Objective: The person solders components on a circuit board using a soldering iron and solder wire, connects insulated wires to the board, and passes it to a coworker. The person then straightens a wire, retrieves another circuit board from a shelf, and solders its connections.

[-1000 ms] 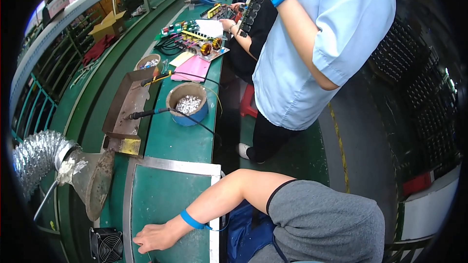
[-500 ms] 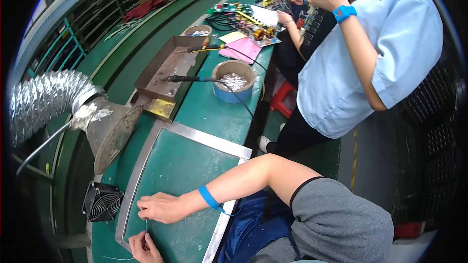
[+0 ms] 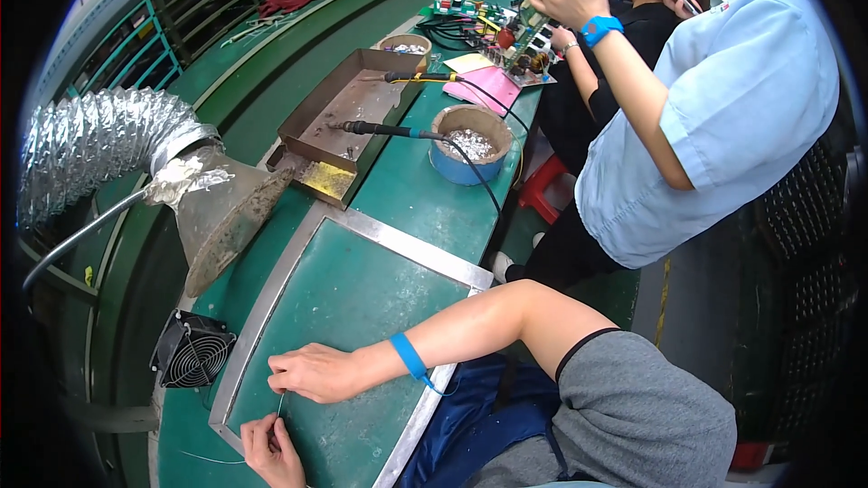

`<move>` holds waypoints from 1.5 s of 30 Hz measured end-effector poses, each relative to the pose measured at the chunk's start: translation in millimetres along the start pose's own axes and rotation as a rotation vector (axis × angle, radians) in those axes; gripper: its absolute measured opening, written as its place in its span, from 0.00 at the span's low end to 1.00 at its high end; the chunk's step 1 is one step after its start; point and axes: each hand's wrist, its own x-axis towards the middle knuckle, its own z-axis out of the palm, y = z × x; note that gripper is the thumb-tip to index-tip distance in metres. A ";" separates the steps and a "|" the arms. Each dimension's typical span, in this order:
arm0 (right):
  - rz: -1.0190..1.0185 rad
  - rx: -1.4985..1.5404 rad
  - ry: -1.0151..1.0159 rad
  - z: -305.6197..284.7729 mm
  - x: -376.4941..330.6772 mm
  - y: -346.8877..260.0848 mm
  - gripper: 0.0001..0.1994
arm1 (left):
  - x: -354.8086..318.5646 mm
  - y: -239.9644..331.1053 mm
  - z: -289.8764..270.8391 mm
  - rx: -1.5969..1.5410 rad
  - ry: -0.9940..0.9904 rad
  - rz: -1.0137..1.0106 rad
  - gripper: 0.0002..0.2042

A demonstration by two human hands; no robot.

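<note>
Pale, hair-thin wire (image 3: 281, 406) runs straight between right hand (image 3: 312, 372) and left hand (image 3: 271, 452), each grip pinching it.

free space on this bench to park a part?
The green mat inside its metal frame is bare between the right hand and the far frame edge. Also a green strip between frame and blue bowl. Crowded: brown tray, the bench end with circuit boards.

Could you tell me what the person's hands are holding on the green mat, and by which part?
A thin wire, pinched between the right hand and the left hand, one at each end.
</note>
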 end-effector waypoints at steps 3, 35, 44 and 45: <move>0.004 0.002 -0.001 -0.6 0.1 1.7 0.03 | 1.2 -0.4 0.9 0.005 -0.004 0.011 0.04; -0.013 -0.034 -0.066 0.0 -1.0 5.8 0.03 | -6.4 -16.0 14.1 -0.073 0.022 0.002 0.02; -0.017 -0.035 -0.063 1.0 -0.9 7.6 0.02 | -5.4 -15.3 14.1 -0.063 0.027 0.004 0.02; -0.017 -0.032 -0.065 1.3 -0.7 7.6 0.02 | -5.6 -15.1 13.8 -0.061 0.029 0.009 0.02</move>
